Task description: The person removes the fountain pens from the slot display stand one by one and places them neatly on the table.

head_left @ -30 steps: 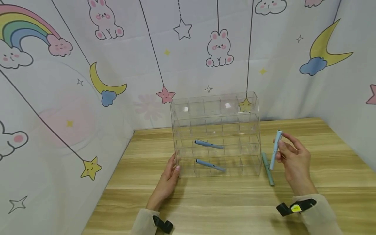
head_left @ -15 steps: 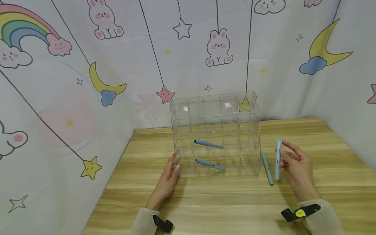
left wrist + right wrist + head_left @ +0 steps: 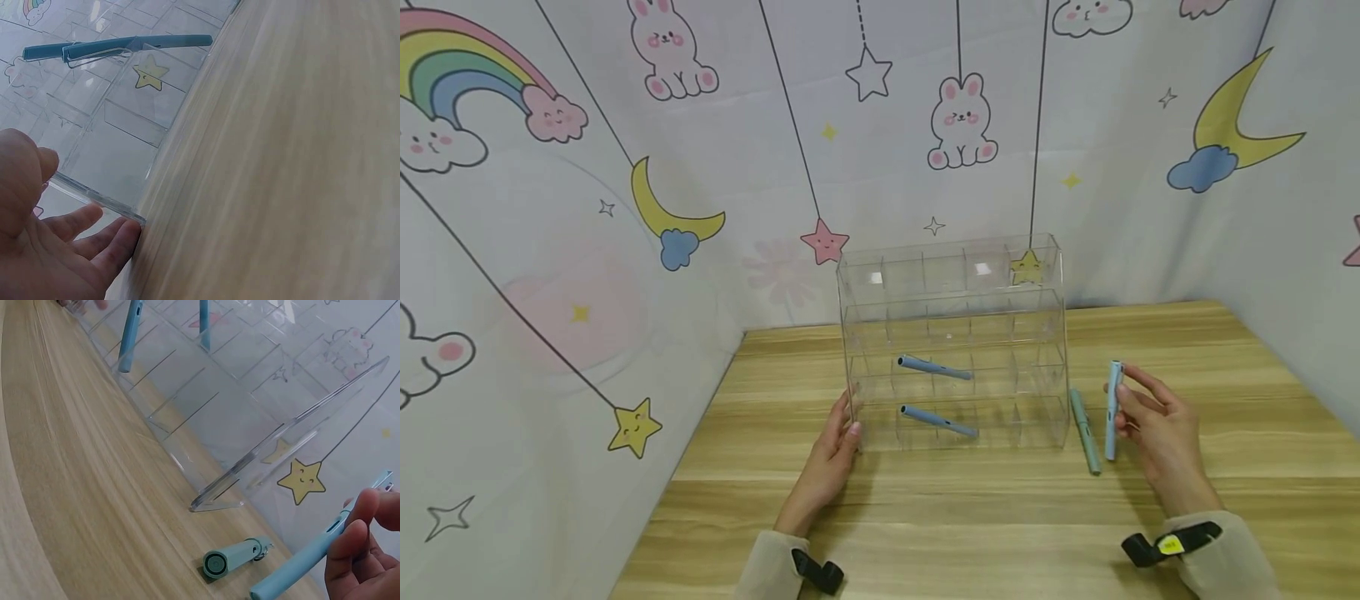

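A clear acrylic organizer with rows of small compartments stands on the wooden table. Two blue pens show at its front, an upper pen and a lower pen, both slanting across the lower rows. My left hand rests against the organizer's left side, its fingertips touching the panel edge in the left wrist view. My right hand pinches a light blue pen between thumb and fingers, nearly upright, right of the organizer. Beside that pen a green pen lies on the table.
Behind the table hangs a pale curtain printed with rabbits, stars and moons; it also runs along both sides. The bare wooden tabletop spreads in front of the organizer.
My right hand has lowered the light blue pen and moved slightly right, and the pen has turned more upright. My left hand and the organizer stay in place.
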The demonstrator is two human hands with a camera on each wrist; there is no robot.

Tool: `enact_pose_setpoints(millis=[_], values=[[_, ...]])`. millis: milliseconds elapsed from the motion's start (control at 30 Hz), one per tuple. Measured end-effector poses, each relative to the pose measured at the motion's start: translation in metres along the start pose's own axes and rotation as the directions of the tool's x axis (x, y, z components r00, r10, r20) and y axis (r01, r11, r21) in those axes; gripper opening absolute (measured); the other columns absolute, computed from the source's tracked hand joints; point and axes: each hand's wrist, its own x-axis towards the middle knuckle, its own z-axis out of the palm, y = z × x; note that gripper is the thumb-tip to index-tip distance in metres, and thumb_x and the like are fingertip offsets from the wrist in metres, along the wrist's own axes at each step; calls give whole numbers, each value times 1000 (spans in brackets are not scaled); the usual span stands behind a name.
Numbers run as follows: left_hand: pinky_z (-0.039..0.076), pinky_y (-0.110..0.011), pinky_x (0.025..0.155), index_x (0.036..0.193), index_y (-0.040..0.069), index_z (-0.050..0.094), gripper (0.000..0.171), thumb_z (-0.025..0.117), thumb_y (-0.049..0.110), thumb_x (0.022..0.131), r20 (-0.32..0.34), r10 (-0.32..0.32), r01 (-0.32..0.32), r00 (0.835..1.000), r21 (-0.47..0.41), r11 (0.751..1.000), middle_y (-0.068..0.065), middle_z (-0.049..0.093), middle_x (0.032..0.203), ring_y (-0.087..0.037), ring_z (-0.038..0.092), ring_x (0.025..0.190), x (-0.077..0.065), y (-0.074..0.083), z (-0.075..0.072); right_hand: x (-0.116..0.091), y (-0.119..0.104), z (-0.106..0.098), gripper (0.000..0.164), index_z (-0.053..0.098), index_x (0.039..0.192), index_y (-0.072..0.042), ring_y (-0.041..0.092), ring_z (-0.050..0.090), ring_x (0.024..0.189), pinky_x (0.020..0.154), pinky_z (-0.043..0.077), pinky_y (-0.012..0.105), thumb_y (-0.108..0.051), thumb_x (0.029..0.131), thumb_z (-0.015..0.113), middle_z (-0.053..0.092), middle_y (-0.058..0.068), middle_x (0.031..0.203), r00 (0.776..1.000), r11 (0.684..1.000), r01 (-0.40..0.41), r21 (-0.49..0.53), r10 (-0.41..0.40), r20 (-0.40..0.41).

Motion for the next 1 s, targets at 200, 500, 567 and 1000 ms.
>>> enact_pose_setpoints(millis=[200,500,567,1000], values=[[48,-59,113,172,15,21,59,43,23,118,-2,10,-10,1000,14,1000,-29,42,167,-49,53,147,-1,0,0,1,3,-2,29,78,124,-27,7,63,58,53,51,22,-10,101,74,83,-7,90,1000,1000,5,-16,-5,24],[45,-61,116,173,16,18,61,43,25,118,4,-12,12,1000,9,1000,-26,41,169,-48,51,150,0,0,0,3,8,-2,35,76,126,-28,5,65,59,54,54,21,-6,99,76,81,-10,87,1000,999,11,-48,-10,27],[46,-60,116,173,17,18,61,43,25,118,3,-14,14,1000,5,1000,-26,41,169,-47,51,150,1,0,0,4,9,-2,37,76,126,-29,4,65,59,54,55,20,-5,98,78,80,-11,86,1000,998,8,-66,-8,11],[49,-57,112,173,16,18,61,43,20,118,-3,-12,12,1000,20,1000,-26,42,169,-48,52,149,1,-2,1,5,13,0,32,68,133,-19,1,60,62,55,52,20,-22,102,77,70,-27,89,999,899,-11,-439,-9,-42]])
